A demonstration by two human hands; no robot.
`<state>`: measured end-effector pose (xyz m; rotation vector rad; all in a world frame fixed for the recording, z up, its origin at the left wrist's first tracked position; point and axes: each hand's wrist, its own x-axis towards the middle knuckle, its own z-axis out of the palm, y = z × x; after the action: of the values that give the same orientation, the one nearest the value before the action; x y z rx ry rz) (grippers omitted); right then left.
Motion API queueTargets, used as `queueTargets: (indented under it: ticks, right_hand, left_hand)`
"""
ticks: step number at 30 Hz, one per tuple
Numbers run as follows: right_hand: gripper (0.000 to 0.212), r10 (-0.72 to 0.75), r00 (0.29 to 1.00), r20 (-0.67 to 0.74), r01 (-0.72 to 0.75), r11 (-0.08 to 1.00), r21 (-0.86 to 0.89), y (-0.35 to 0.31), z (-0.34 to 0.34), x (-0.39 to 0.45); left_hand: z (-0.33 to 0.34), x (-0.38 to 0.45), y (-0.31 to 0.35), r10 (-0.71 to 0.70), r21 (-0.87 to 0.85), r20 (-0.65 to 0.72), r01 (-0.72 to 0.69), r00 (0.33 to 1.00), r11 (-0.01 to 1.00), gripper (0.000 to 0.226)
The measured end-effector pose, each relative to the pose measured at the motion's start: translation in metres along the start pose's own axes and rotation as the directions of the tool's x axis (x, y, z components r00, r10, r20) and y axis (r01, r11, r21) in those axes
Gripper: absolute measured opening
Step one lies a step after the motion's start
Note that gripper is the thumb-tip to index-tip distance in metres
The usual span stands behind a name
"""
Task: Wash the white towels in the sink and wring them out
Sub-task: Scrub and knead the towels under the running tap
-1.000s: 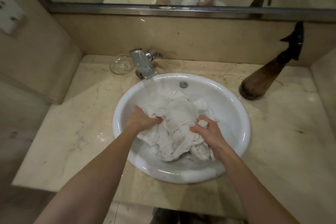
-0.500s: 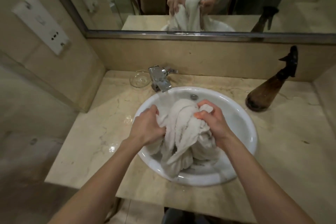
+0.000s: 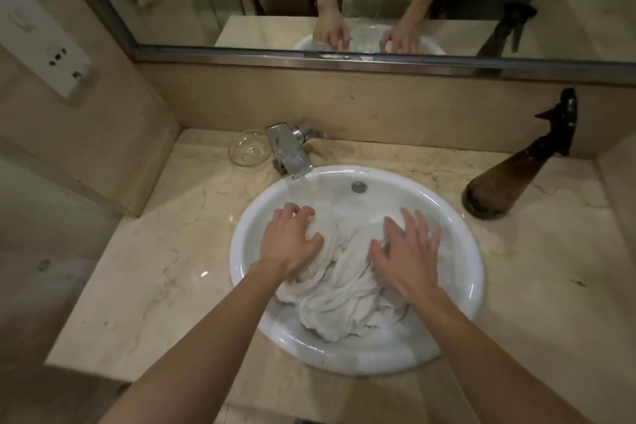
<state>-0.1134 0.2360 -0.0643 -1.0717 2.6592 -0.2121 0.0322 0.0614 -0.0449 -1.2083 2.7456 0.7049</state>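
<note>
Two bare forearms, unsleeved to the frame edge; left hand [image 3: 290,240] and right hand [image 3: 406,251] without gloves, rings or watches.

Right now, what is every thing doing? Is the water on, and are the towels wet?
Tap: on, water running into the basin.
Sink: holds the towels; its drain is hidden.
White towels: bunched in the sink, look wet.
Left hand: fingers bent, pressing into the towels.
Right hand: fingers spread flat on the towels.
Glass dish: upright, looks empty.
Brown spray bottle: standing upright on the counter.
</note>
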Motion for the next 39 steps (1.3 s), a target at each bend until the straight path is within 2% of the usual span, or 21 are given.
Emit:
queueTargets:
  ticks: [3, 8, 14, 19, 23, 25, 28, 31, 33, 36, 39]
  right_hand:
    - [0.072, -0.112, 0.994, -0.014, 0.112, 0.993, 0.035, -0.02, 0.008, 0.018]
    - [0.063, -0.031, 0.999, 0.019, 0.03, 0.999, 0.033, -0.032, 0.052, 0.04]
    - [0.057, -0.025, 0.999, 0.03, 0.024, 0.999, 0.027, -0.034, 0.071, 0.077]
    - [0.053, -0.014, 0.998, 0.069, 0.014, 1.0, -0.005, -0.035, 0.077, 0.094]
    - [0.049, -0.051, 0.99, 0.128, 0.06, 0.996, -0.064, -0.038, 0.073, 0.104]
    - [0.048, -0.053, 0.98, 0.194, 0.075, 0.991, -0.107, -0.043, 0.063, 0.107]
    - [0.045, -0.064, 0.974, 0.219, 0.091, 0.989, -0.115, -0.049, 0.049, 0.111]
    - [0.036, -0.042, 0.969, 0.245, 0.017, 0.995, 0.103, -0.044, 0.048, 0.104]
    - [0.028, -0.046, 0.977, 0.208, -0.014, 0.96, 0.281, -0.043, 0.04, 0.092]
    - [0.022, -0.183, 0.977, 0.106, 0.106, 0.858, 0.502, -0.053, 0.016, 0.068]
    - [0.031, -0.273, 0.962, 0.029, 0.199, 0.766, 0.611, -0.068, -0.009, 0.047]
  left_hand:
    - [0.012, 0.031, 0.014, -0.016, 0.008, 0.079, 0.015, 0.997, 1.0, 0.059]
    - [0.052, 0.055, 0.021, -0.081, 0.18, 0.14, 0.055, 0.987, 0.982, 0.072]
    - [0.07, 0.086, 0.021, -0.136, 0.387, 0.098, 0.088, 0.986, 0.918, 0.055]
    - [0.078, 0.101, 0.021, -0.125, 0.368, 0.101, 0.08, 0.987, 0.926, 0.048]
    - [0.072, 0.106, 0.024, -0.145, 0.377, 0.104, 0.096, 0.984, 0.921, 0.04]
    - [0.072, 0.104, 0.023, -0.132, 0.34, 0.095, 0.093, 0.987, 0.936, 0.04]
    - [0.069, 0.096, 0.018, -0.132, 0.27, 0.019, 0.122, 0.991, 0.955, 0.044]
    - [0.06, 0.076, 0.011, -0.166, 0.089, -0.136, 0.178, 0.977, 0.98, 0.041]
    - [0.051, 0.06, 0.007, -0.209, -0.129, -0.254, 0.181, 0.944, 0.975, 0.035]
    - [0.033, 0.035, 0.01, -0.302, -0.43, -0.33, 0.142, 0.894, 0.892, 0.038]
    - [0.009, 0.016, 0.017, -0.308, -0.538, -0.391, 0.056, 0.868, 0.841, 0.04]
